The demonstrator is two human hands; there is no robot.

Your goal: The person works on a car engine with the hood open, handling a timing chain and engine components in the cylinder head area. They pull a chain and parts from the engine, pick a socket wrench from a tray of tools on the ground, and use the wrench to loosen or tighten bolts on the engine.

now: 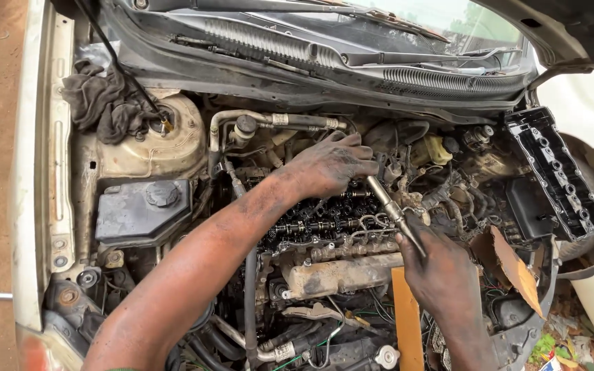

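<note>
I look down into an open car engine bay. My left hand [328, 165], black with grease, reaches over the exposed cylinder head [317, 223] and grips the upper end of a long metal rod-shaped tool [392, 209]. My right hand [438, 264] holds the lower end of the same tool, near the front of the engine. The tool slants down from upper left to lower right above the camshaft area. The removed black valve cover [558, 172] leans at the right side of the bay.
A dark rag [104, 103] lies on the left strut tower. A black fuse box [142, 209] sits at the left. Torn cardboard [513, 264] and an orange strip [407, 319] stand by the engine's front. Hoses and wiring crowd the bay. Red dirt ground lies left.
</note>
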